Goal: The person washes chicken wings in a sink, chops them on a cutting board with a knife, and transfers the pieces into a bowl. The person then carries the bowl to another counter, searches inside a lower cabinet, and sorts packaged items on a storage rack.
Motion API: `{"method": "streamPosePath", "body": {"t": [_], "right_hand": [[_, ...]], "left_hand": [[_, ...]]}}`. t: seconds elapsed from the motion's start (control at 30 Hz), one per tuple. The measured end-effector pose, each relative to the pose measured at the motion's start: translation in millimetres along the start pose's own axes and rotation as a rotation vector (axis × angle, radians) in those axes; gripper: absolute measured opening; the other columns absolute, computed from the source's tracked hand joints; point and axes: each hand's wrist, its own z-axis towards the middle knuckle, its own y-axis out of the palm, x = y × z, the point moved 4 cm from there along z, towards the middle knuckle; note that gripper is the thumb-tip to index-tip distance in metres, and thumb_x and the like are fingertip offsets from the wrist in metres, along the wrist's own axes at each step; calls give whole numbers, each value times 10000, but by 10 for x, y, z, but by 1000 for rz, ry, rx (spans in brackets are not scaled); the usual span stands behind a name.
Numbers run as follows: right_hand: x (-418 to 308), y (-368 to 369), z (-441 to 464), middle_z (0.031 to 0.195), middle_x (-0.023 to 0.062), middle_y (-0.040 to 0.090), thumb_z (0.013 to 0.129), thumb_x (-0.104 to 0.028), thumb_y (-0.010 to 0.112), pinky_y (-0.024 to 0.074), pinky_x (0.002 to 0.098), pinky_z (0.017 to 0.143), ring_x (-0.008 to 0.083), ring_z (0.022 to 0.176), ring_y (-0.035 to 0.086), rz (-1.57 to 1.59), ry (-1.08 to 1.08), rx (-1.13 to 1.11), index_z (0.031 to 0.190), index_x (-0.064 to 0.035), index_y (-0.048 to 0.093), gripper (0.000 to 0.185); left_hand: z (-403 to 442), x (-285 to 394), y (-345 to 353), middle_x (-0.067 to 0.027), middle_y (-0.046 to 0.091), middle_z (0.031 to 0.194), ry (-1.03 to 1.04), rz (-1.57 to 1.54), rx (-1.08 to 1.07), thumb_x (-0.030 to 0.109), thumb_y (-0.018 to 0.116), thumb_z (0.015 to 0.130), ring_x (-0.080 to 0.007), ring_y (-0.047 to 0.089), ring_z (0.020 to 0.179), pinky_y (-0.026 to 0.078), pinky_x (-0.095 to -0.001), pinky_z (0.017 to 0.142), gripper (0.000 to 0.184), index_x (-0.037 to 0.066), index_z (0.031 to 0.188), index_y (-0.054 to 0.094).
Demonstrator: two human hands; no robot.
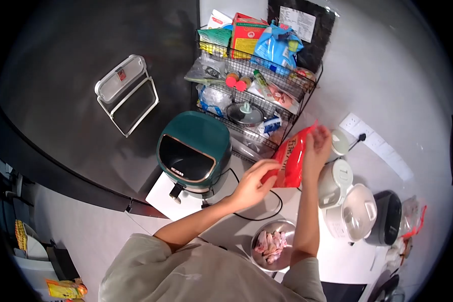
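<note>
A red plastic packet [291,160] with dark printed characters is held upright at the back of the counter, beside the wire rack. My right hand [317,146] grips its upper right edge, fingers closed. At its lower left edge, my left hand [259,182] pinches the side between thumb and fingers. Nearer to my body, a steel bowl [254,251] holds several pieces of raw meat [271,245], partly beneath my right forearm. What the packet contains cannot be seen.
A green air fryer [196,138] stands to the left, with a black cable [281,204] trailing across the counter. Behind is a wire rack [221,60] full of packages. On the right are a white cooker [355,214], a pale green container [332,183] and a dark appliance [386,216].
</note>
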Motion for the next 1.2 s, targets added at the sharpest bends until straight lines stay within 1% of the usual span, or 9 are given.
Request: {"method": "streamPosePath", "body": {"t": [0.07, 0.17, 0.27, 0.33, 0.5, 0.63, 0.8, 0.87, 1.2], "right_hand": [[43, 8, -330, 1198, 76, 530, 904, -20, 577, 444, 259, 869, 142, 1004, 552, -30, 28, -11, 1239, -12, 443, 361], [41, 88, -767, 1134, 85, 531, 877, -40, 592, 468, 270, 801, 162, 992, 562, 96, 124, -4, 1201, -13, 464, 350], [88, 171, -1131, 1112, 76, 530, 874, -25, 589, 460, 240, 756, 143, 956, 561, 149, 211, -28, 1186, -23, 468, 334], [77, 227, -1399, 1109, 66, 532, 869, -18, 591, 449, 232, 723, 136, 897, 560, 136, 272, -67, 1171, -30, 474, 324], [99, 494, -2154, 1077, 46, 549, 870, -25, 595, 451, 236, 685, 131, 863, 564, 161, 317, -109, 1163, -39, 486, 312], [-218, 816, -2687, 1105, 79, 548, 886, -23, 592, 467, 261, 760, 145, 892, 578, 93, 339, -197, 1174, -32, 479, 310], [-750, 1407, -3460, 1114, 93, 574, 883, -30, 598, 462, 262, 730, 136, 849, 569, 101, 369, -314, 1173, -31, 493, 309], [-902, 1669, -3872, 1108, 80, 581, 872, -11, 594, 463, 257, 674, 116, 836, 573, 105, 329, -358, 1170, -27, 501, 313], [-1698, 2017, -4970, 1118, 75, 586, 891, -42, 585, 487, 258, 724, 124, 857, 610, 62, 372, -484, 1177, -43, 499, 299]], "left_hand": [[-316, 7, -56, -136, 590, 1163, -175, -75, -52, 14, 588, 864, -236, 598, 1053, 474, -299, 851, 280, 22, 1144, 591], [-700, -78, -222, -111, 606, 1138, -59, -27, -26, -8, 566, 884, -181, 606, 1021, 476, -264, 816, 226, 15, 1105, 608], [-1036, -185, -447, -97, 614, 1109, -187, -12, 67, -25, 540, 903, -157, 609, 989, 475, -255, 805, 194, 11, 1076, 621], [-1191, -179, -569, -102, 640, 1005, -239, -120, 220, -40, 538, 894, -146, 627, 894, 480, -248, 781, 187, -11, 1058, 624], [-1674, -245, -939, -43, 604, 985, -336, -250, 340, 44, 532, 947, -101, 605, 906, 457, -221, 765, 185, 5, 1114, 602], [-2012, 26, -1400, -36, 640, 941, -330, -217, 411, 45, 513, 964, -120, 602, 947, 440, -241, 867, 185, -3, 1134, 568], [-2817, 376, -2199, -57, 614, 1074, -353, -200, 542, 37, 518, 957, -145, 612, 971, 456, -255, 860, 196, -17, 1139, 568], [-3206, 541, -2553, -57, 615, 1075, -371, -165, 582, 53, 522, 960, -150, 615, 968, 460, -259, 863, 201, -17, 1141, 571], [-4346, 1261, -3473, -63, 621, 1067, -434, -36, 717, 74, 530, 958, -154, 617, 935, 460, -269, 846, 190, -8, 1121, 584]]}}
